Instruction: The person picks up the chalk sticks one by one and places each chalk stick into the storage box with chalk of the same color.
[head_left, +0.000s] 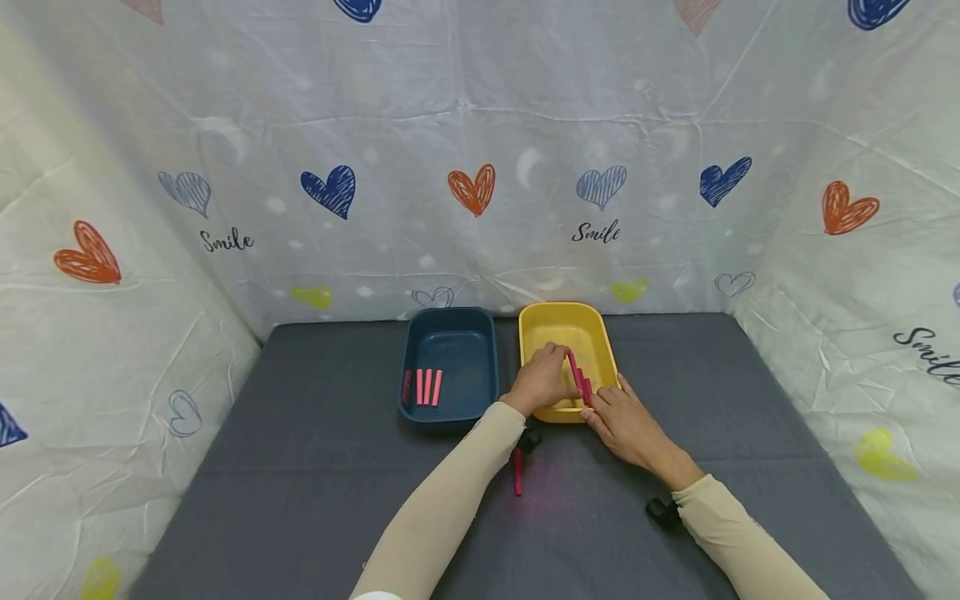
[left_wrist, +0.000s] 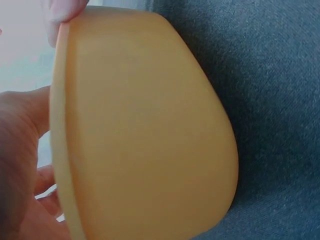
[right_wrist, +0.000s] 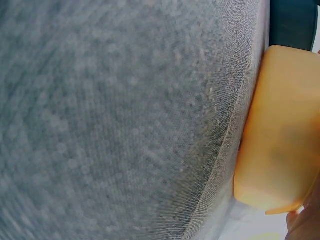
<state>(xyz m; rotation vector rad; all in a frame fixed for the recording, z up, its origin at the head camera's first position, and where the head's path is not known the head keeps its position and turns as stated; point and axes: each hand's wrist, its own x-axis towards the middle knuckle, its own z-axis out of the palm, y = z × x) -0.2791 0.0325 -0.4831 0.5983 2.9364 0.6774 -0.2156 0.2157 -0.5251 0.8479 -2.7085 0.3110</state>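
Observation:
In the head view, my left hand (head_left: 542, 379) reaches over the front left of a yellow tray (head_left: 534, 321) and pinches a slim red stick (head_left: 573, 364) between thumb and fingers. More red sticks (head_left: 587, 392) lie beside it in the tray, partly covered by the hands. My right hand (head_left: 630, 425) grips the tray's front right corner, thumb at the front rim and fingers along the right side. The left wrist view shows the front wall of the yellow tray (left_wrist: 150, 125), with the right thumb (left_wrist: 65, 7) at its rim and the left hand (left_wrist: 20, 150) behind it.
A dark blue tray (head_left: 450, 421) stands left of the yellow one, holding several pink sticks (head_left: 428, 387). Another red stick (head_left: 518, 473) lies on the grey cloth table (head_left: 315, 500), near the left forearm. A printed curtain (head_left: 465, 250) borders the table behind.

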